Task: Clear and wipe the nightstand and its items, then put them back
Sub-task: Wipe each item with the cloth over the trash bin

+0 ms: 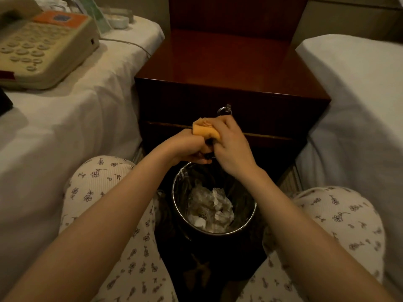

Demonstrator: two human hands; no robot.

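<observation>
Way over at ten o'clock the chunky beige plastic phone (pixel 43 44) sits on the left bed (pixel 65 131), round buttons up and an orange label on top, with its thin cord (pixel 130 43) trailing off toward the nightstand. Behind it at eleven o'clock are a couple of thick glass dishes (pixel 120 18) and a greenish card (pixel 96 16), too blurry to read. The sheet there is white and a bit rumpled.

My knees are in soft ribbed trousers (pixel 98 182) with a tiny flower print.

My left hand (pixel 187 147) is balled into a fist round the lower end of the orange cloth (pixel 206 129). The cloth is bunched into a soft, thick wad, held in front of the drawer. At twelve o'clock is the nightstand (pixel 229 62), boxy dark reddish wood with a glossy top and a metal ring pull (pixel 224 111) on the drawer front.

Straight down at six o'clock from my hands is the round bin (pixel 173 192), with a shiny metal rim and a clear crinkly liner, and crumpled white tissue (pixel 209 210) in it.

My right hand (pixel 233 149) wraps its fingers over the top of the cloth, touching the left hand. At two o'clock is the other bed (pixel 359 105), smooth and white.
</observation>
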